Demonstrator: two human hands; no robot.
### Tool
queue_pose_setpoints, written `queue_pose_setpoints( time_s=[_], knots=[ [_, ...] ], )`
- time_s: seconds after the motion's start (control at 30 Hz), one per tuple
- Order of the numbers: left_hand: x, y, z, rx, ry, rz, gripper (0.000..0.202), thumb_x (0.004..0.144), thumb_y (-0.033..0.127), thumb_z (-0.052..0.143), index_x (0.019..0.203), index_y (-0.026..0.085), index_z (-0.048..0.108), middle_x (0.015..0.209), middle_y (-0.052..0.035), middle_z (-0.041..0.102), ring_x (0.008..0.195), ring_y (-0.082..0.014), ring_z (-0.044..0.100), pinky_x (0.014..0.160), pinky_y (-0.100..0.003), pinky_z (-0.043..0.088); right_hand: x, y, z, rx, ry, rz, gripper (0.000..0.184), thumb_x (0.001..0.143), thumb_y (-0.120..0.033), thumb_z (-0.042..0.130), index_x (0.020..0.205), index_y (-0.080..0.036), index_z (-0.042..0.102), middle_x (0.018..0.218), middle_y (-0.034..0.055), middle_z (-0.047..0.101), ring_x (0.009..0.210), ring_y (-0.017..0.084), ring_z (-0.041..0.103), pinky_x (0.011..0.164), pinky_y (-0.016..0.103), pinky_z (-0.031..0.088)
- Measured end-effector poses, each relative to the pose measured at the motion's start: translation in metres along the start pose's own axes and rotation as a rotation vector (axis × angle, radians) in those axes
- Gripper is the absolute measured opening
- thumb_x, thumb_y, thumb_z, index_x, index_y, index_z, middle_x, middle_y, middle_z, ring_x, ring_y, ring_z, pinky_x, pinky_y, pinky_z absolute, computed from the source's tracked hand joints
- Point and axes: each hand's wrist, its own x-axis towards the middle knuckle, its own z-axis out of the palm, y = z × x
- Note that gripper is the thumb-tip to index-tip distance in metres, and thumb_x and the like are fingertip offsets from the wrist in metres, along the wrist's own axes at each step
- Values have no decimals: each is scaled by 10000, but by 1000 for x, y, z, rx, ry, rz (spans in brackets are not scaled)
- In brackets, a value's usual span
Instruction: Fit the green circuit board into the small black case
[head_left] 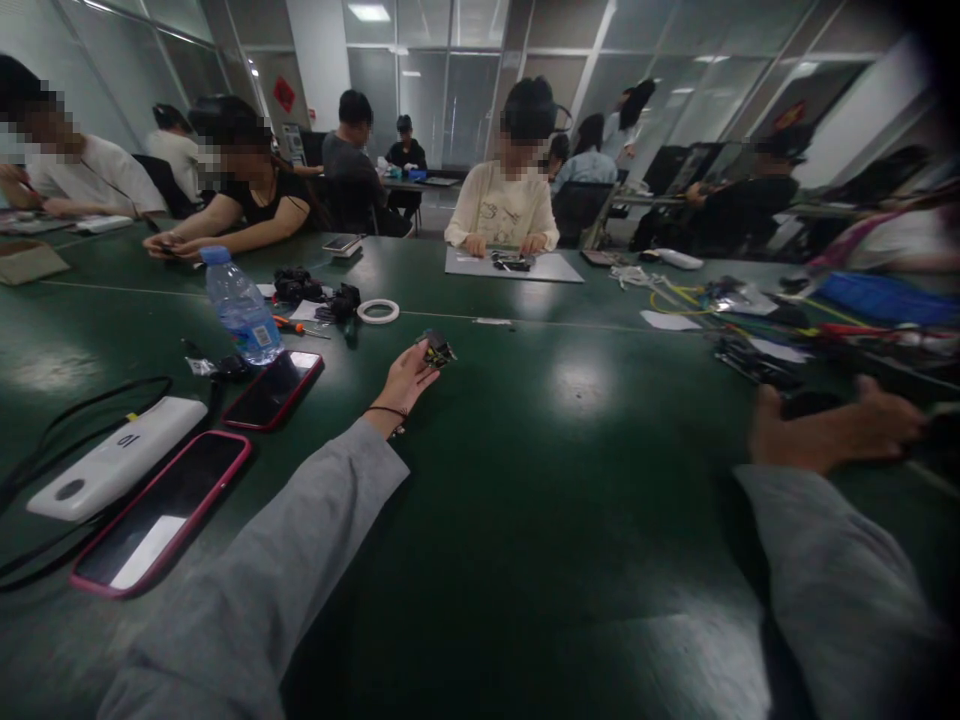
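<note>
My left hand [411, 378] is closed on a small electronic circuit board [437, 349] with a dark block on it, held above the green table [555, 520]. Thumb and fingertips pinch it at its left side. On the far right, my right hand [832, 432] is stretched out and somewhat blurred, thumb and fingers apart. A dark object shows in the gap behind it, and I see no grip on it. Just beyond that hand lies a pile of black parts and cables [757, 362].
At left lie two phones [161, 515] [274, 390], a white power bank [120, 458] with black cables, and a water bottle [241, 305]. Farther back are a white tape roll [379, 311], a screwdriver [291, 325] and a blue tray [889, 300]. A person works opposite at a grey mat [551, 266].
</note>
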Motion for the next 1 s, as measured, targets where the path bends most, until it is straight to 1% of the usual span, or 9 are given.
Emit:
queue_pose_setpoints(
  time_s=[0.03,0.07,0.17,0.27,0.37,0.53,0.73,0.9,1.0],
  knots=[
    [0,-2,2,37,11,29,505,698,461,712,1106,211,552,1037,-64,657,928,-160,656,918,-345,476,2,-10,8,-64,174,53,703,846,-632,443,1437,-340,198,1430,141,257,1352,394,159,1090,636,95],
    [-1,-4,4,89,14,57,530,683,440,730,1120,200,549,1031,-66,657,914,-157,653,908,-343,479,3,-28,21,-111,221,63,745,821,-627,504,1432,-304,229,1408,165,282,1337,400,189,1098,620,100],
    [-7,-11,10,283,-44,146,643,640,380,771,1192,164,521,1011,-86,660,920,-182,644,896,-347,486,-10,-115,74,5,-19,-216,848,770,-591,613,1423,-217,222,1346,158,357,1289,336,312,1090,544,270],
    [-12,-17,13,405,-121,254,754,617,346,789,1272,165,461,1066,-108,647,973,-214,632,909,-365,484,-30,-210,116,80,-296,-406,835,788,-476,646,1434,-218,184,1416,132,277,1324,315,269,1084,509,307],
    [-12,-20,13,490,-85,354,745,624,326,779,1283,181,462,1130,-115,625,1048,-228,604,957,-383,453,-39,-265,132,74,-390,-393,660,831,-241,582,1408,-229,261,1364,128,330,1268,301,345,1013,476,391],
    [-20,-14,15,667,6,547,757,640,304,758,1315,188,437,1208,-120,583,1165,-248,528,1047,-412,361,-30,-277,129,20,-412,-331,522,810,-71,467,1304,-229,406,1160,113,485,1077,280,467,892,449,457],
    [-40,-6,27,1022,-61,866,724,653,193,712,1318,157,429,1310,-133,509,1228,-277,439,1083,-418,296,-30,-278,129,-14,-438,-274,590,781,0,387,1339,-192,374,1167,134,496,1086,286,465,900,451,463],
    [-43,-3,29,1179,-92,1028,685,726,355,668,1321,159,391,1337,-137,486,1231,-278,428,1060,-459,331,-32,-274,131,205,-421,-203,677,756,-13,442,1393,-215,333,1277,101,473,1154,247,483,973,426,458],
    [-47,-3,30,1231,-180,1043,622,815,415,572,1338,155,361,1350,-142,473,1244,-258,416,1055,-453,349,-26,-257,128,474,-436,19,550,777,-125,572,1310,-185,448,1216,100,543,1107,238,542,986,436,458]
  ],
)
